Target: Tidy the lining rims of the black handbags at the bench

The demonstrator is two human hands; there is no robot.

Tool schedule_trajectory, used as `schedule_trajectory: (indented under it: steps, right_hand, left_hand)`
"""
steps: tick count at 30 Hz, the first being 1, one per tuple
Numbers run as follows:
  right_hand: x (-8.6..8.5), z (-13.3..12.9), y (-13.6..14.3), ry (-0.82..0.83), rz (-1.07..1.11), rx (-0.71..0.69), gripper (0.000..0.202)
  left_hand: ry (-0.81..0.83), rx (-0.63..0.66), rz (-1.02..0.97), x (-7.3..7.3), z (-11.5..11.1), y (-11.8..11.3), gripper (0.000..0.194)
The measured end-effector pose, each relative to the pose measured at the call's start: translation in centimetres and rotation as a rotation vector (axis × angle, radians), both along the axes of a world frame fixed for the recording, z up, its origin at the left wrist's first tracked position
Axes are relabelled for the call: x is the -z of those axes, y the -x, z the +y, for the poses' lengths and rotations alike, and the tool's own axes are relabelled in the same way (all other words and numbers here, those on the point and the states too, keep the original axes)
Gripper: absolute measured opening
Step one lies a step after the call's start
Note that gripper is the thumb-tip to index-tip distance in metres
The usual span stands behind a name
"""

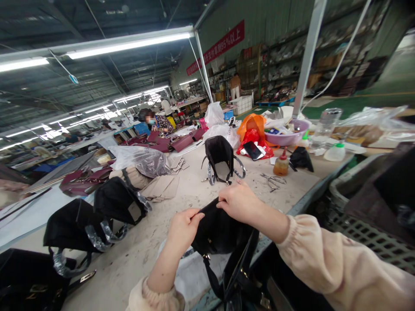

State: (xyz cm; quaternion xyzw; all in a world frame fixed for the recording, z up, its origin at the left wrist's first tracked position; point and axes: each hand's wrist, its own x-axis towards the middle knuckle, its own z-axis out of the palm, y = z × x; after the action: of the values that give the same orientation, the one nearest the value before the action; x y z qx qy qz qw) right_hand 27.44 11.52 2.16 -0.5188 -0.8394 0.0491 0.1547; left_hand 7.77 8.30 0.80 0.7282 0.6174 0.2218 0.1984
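A black bag [215, 231] with straps and gold-coloured metal fittings hangs from both my hands at the near edge of the table. My left hand [185, 226] pinches the left end of its upper edge between thumb and fingers. Close beside it, my right hand [238, 201] is closed on the same edge, further right. Straps dangle below the bag over the table's edge. Just beyond my hands another black bag [219, 157], with plastic-wrapped handles, stands on the table.
Several black bags [73, 224] line the left side of the table [142, 237]. Scissors [274, 182], a glue bottle [281, 164] and a purple basin [287, 136] lie at the right. A plastic crate [366, 233] stands beside my right arm. A person [162, 123] sits further back.
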Motion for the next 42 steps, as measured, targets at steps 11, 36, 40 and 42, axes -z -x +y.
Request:
schedule_trajectory:
  steps: [11,36,40,42]
  right_hand:
    - [0.0,0.0,0.0,-0.023,0.005,0.014,0.019]
    - [0.1,0.3,-0.2,-0.044,0.074,0.018,0.014]
    - [0.2,-0.2,-1.6,-0.068,0.090,-0.027,0.031]
    - [0.3,-0.5,-2.2,-0.100,0.089,-0.024,0.028]
  left_hand:
    - [0.011,0.009,-0.018,-0.1,-0.1,-0.1,0.027]
    - [-0.021,0.152,0.297,-2.2,2.7,-3.7,0.030]
    - [-0.018,0.107,0.295,-1.5,3.3,-3.7,0.029]
    - [-0.008,0.109,0.284,-1.4,3.3,-3.6,0.028]
